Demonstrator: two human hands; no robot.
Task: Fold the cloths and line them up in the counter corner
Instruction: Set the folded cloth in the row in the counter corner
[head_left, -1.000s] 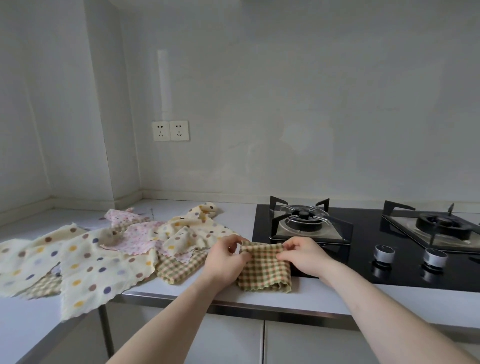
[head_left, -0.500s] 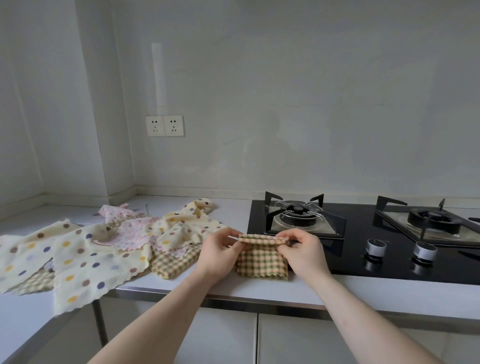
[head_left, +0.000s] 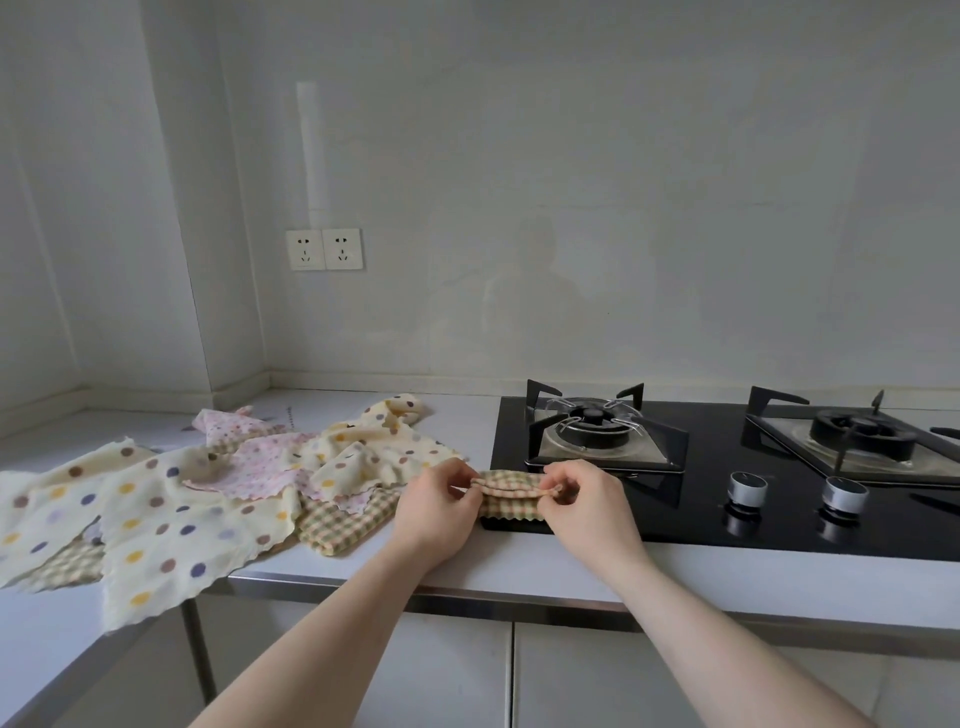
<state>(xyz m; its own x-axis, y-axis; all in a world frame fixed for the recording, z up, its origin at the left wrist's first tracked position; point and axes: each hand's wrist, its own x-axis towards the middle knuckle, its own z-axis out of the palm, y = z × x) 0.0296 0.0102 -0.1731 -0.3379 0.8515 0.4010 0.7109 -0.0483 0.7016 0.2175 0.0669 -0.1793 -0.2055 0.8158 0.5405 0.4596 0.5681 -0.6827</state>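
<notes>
A small green-and-orange checked cloth is folded into a narrow strip and held just above the counter at the hob's front left corner. My left hand pinches its left end and my right hand pinches its right end. To the left lies a loose heap of unfolded cloths: a large cream cloth with coloured dots, a pink dotted cloth, a cream dotted cloth and another checked cloth. The counter corner lies behind the heap.
A black glass gas hob with two burners and two knobs fills the counter to the right. A double wall socket sits above the corner. The cream dotted cloth overhangs the counter's front edge.
The checked cloth hung as a wider flat piece a second ago; my hands have brought its top edge over and down, so it is now a narrower, thicker strip. Both hands shifted slightly right.
</notes>
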